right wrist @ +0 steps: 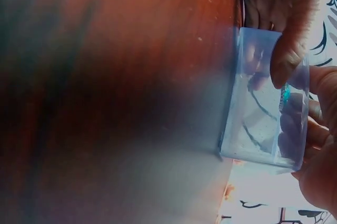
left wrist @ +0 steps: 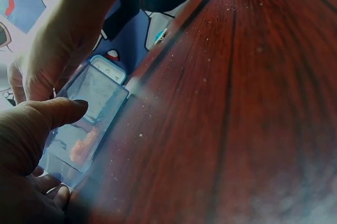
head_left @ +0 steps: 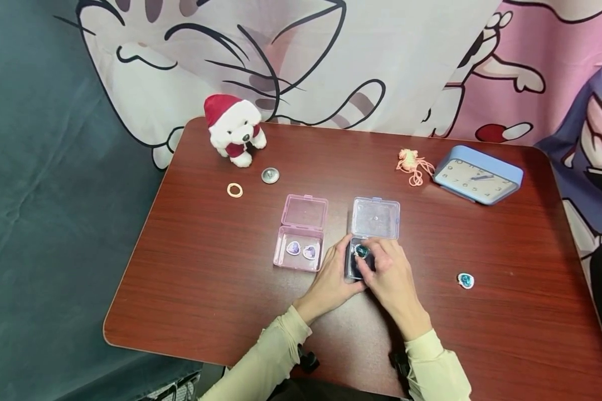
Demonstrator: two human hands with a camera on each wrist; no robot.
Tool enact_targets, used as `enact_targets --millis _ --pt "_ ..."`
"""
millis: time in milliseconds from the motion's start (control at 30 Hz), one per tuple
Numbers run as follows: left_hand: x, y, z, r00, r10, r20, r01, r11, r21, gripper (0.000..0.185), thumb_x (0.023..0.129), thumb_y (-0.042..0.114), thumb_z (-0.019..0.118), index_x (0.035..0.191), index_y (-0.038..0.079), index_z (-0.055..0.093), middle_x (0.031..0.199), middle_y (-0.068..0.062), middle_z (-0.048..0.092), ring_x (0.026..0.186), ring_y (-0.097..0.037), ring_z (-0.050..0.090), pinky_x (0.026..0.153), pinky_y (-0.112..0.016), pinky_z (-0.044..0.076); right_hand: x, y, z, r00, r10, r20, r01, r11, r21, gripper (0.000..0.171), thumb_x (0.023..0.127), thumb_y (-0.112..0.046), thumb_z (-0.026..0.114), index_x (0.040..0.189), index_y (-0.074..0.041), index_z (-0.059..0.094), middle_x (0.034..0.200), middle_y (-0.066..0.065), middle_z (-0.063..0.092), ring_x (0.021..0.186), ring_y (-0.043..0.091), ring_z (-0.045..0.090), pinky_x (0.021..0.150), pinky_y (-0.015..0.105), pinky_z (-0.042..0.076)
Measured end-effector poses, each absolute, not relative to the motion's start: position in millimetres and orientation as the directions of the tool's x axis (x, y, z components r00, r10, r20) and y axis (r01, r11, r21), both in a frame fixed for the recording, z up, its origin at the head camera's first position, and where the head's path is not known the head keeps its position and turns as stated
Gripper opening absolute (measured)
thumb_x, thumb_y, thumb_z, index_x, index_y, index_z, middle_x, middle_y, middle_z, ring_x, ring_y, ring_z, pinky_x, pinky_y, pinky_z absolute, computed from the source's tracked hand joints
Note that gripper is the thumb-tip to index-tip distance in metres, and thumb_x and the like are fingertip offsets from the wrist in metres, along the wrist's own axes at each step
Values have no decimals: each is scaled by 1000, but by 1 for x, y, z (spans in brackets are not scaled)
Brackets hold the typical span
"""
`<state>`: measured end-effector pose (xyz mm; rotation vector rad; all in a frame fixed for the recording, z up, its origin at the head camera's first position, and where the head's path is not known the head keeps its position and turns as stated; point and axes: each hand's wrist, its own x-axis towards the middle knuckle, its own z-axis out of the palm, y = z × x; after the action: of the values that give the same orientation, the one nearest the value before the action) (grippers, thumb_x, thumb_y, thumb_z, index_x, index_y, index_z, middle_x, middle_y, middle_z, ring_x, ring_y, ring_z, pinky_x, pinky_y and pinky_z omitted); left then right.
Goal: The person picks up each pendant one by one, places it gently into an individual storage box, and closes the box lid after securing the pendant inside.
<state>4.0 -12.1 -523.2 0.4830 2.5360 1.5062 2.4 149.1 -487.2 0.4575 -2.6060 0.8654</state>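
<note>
Head view: the left hand [head_left: 333,277] steadies the open clear box [head_left: 368,236] at its left wall while the right hand [head_left: 392,277] pinches a teal gem [head_left: 362,251] over its tray. A loose grip could drop the gem beside the box.

Wrist views: both hands' fingers clasp the box.

Count: two boxes, two teal gems, two purple hearts.
</note>
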Motion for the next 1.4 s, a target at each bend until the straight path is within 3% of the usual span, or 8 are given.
enact_targets --millis 767,967,1100,1200,1300,1400 --pt "5 -13 -524 -937 349 31 192 436 879 108 76 19 88 164 8 27 153 -22 50 141 -32 49 120 -46 40 5 145 -491 -894 -181 409 -390 764 -514 38 80 -5 88 113 5 73 109 20 72 99 42 63 87 55 51" --pt "5 -12 -525 -936 350 48 208 435 876 109 78 23 91 165 9 26 154 -21 51 141 -31 49 120 -44 40 6 149 -488 -870 -152 470 -416 739 -531 33 80 -2 86 110 4 73 106 19 73 96 41 64 83 54 50" --pt "6 -12 -524 -935 353 39 200 431 880 110 79 24 93 165 11 25 156 -17 50 141 -28 48 118 -43 42 7 160 -486 -857 -68 510 -403 706 -583 22 85 -1 82 105 3 76 101 15 74 92 36 65 82 43 50" --pt "6 -13 -523 -936 351 29 189 433 881 109 80 23 93 165 12 25 157 -14 49 140 -27 48 117 -42 43 8 175 -488 -859 63 508 -334 684 -649 16 88 0 79 103 1 78 99 13 76 92 31 66 86 25 49" --pt "6 -13 -523 -938 347 22 185 442 878 109 80 23 92 165 13 25 156 -13 49 140 -26 47 117 -42 43 10 192 -492 -841 215 496 -244 668 -703 17 86 2 80 104 1 79 98 16 76 92 31 66 88 11 43" --pt "6 -13 -523 -939 343 17 180 449 875 108 81 24 92 165 13 25 156 -13 49 140 -26 47 117 -42 43 14 211 -498 -821 331 465 -142 670 -729 23 86 0 81 108 0 79 100 18 75 94 34 65 90 8 38"
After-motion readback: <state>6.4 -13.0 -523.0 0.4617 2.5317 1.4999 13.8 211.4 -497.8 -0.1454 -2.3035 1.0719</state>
